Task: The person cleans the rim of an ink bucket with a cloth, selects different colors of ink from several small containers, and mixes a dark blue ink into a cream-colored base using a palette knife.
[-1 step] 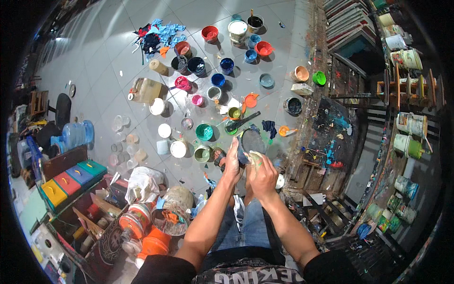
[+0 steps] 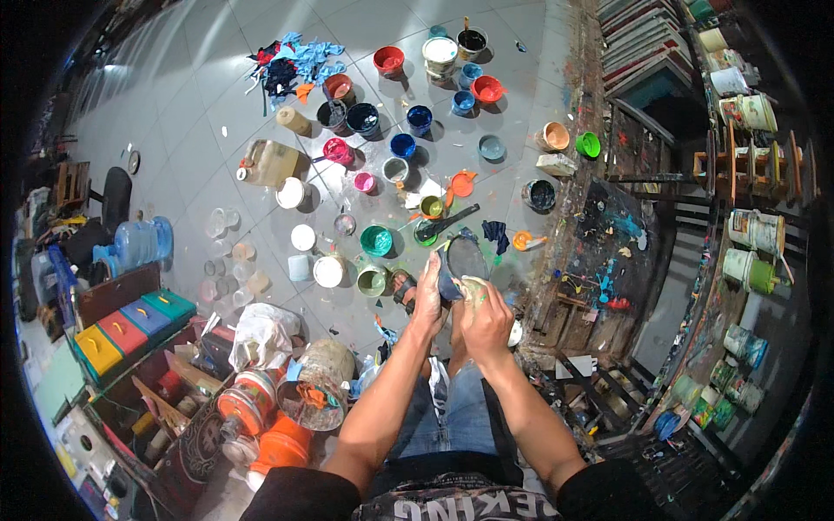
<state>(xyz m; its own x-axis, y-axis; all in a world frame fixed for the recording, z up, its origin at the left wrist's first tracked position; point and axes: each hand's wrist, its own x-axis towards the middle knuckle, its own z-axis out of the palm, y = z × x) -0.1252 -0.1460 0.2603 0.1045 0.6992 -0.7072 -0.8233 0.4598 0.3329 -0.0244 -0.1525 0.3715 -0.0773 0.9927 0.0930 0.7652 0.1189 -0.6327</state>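
Note:
Low in the middle of the view, both hands grip a dark, paint-smudged container [image 2: 466,255], tilted on its side. My left hand [image 2: 428,300] is closed against its left side, thumb raised along it. My right hand [image 2: 486,319] is closed on a pale, green-smeared cloth or pad [image 2: 474,291], pressed to the container's lower right part. Just beyond them lie a dark handled tool [image 2: 448,221] across a green container, a dark navy rag [image 2: 496,235] and a green paint cup [image 2: 375,240]. My sandalled foot [image 2: 402,285] shows left of my left hand.
Many paint cups [image 2: 419,119] and a jug [image 2: 269,165] stand on the tiled floor, with a rag heap [image 2: 304,61] behind. Stained buckets [image 2: 248,404] and a coloured-lid box [image 2: 130,330] lie lower left. A paint-splattered bench [image 2: 608,247] and racks of tubs [image 2: 751,226] line the right.

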